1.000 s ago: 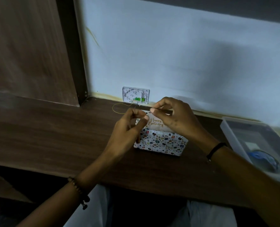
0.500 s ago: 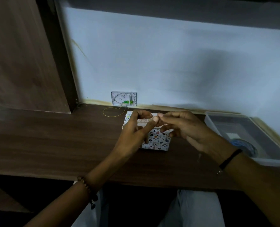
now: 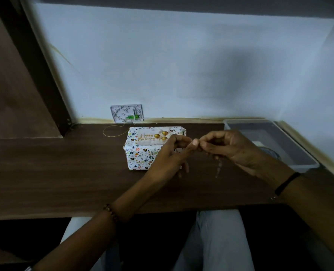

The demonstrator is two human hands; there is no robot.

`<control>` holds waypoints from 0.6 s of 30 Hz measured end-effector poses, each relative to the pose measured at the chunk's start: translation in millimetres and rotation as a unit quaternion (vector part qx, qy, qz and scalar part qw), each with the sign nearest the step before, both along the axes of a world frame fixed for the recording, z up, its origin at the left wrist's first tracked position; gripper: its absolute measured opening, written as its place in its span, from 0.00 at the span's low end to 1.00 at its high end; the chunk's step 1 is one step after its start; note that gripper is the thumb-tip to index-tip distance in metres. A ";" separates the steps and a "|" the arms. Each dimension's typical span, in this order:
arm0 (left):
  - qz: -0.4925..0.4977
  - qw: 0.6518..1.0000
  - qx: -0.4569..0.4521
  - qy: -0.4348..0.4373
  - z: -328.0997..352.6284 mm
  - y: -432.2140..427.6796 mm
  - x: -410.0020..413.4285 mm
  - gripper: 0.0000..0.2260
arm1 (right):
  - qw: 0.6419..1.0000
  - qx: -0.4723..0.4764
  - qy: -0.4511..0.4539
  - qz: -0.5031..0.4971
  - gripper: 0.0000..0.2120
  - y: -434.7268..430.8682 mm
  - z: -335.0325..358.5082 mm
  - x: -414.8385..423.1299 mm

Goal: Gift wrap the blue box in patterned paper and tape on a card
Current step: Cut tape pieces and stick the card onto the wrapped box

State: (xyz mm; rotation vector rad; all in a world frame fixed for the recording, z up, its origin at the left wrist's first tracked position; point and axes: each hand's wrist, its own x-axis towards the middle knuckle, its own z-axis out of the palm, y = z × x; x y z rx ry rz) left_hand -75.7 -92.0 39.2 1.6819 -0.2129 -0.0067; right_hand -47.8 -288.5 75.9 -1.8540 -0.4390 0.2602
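Lying on the desk [image 3: 64,173], the wrapped box [image 3: 140,153], card [image 3: 152,136] on top, sat just beyond the left hand [image 3: 168,155], farther from the right hand [image 3: 226,147]. Both hands, fingers curled, pinched something small, possibly tape.

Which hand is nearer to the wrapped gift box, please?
Left. The left hand overlaps the right end of the wrapped gift box; the right hand sits off to its right.

I see a dark wooden tabletop [image 3: 64,173] carrying the wrapped box [image 3: 140,153]. A thin yellow loop [image 3: 113,136] lies just behind the box's left corner, and a clear plastic tray [image 3: 291,141] sits well to its right.
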 end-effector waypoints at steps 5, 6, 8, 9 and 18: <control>-0.008 0.999 -0.026 0.046 -9.8 -28.5 2.4 0.16 | 0.996 -0.074 -0.029 -0.036 0.04 -14.4 -9.1 8.1; -0.004 0.998 -0.026 0.053 -12.7 -33.6 3.2 0.16 | 0.993 -0.099 -0.037 -0.047 0.03 -16.4 -12.8 10.9; -0.001 0.998 -0.015 0.066 -18.7 -40.4 3.6 0.16 | 0.981 -0.161 -0.062 -0.094 0.02 -20.5 -20.4 18.4; -0.004 0.998 -0.007 0.069 -22.8 -43.5 3.3 0.15 | 0.969 -0.195 -0.079 -0.128 0.01 -24.9 -23.9 21.7; 0.008 0.971 0.238 0.030 -66.0 -54.5 31.1 0.10 | 0.900 -0.368 -0.140 -0.188 0.03 -48.3 -48.9 22.4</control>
